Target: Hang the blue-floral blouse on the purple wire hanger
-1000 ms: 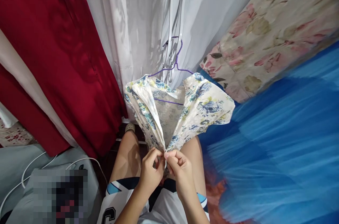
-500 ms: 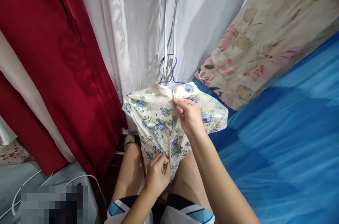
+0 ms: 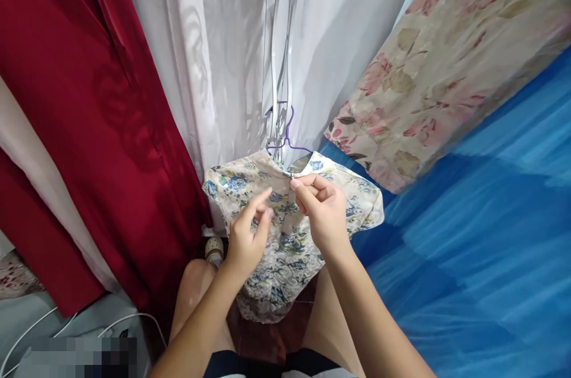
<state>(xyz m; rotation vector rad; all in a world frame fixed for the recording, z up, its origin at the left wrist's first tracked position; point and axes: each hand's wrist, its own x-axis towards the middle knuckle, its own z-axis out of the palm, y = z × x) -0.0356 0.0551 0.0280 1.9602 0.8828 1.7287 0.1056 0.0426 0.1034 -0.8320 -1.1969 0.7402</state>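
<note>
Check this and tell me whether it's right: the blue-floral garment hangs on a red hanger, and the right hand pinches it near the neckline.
Not quite: the head view shows that the hanger is purple, not red. The blue-floral garment does hang on it, and the right hand does pinch it near the neckline.

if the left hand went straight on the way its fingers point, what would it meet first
Most likely the floral garment, near its neckline, just beside where the right hand pinches it. The gap between the left hand and the fabric is hard to judge here.
</note>
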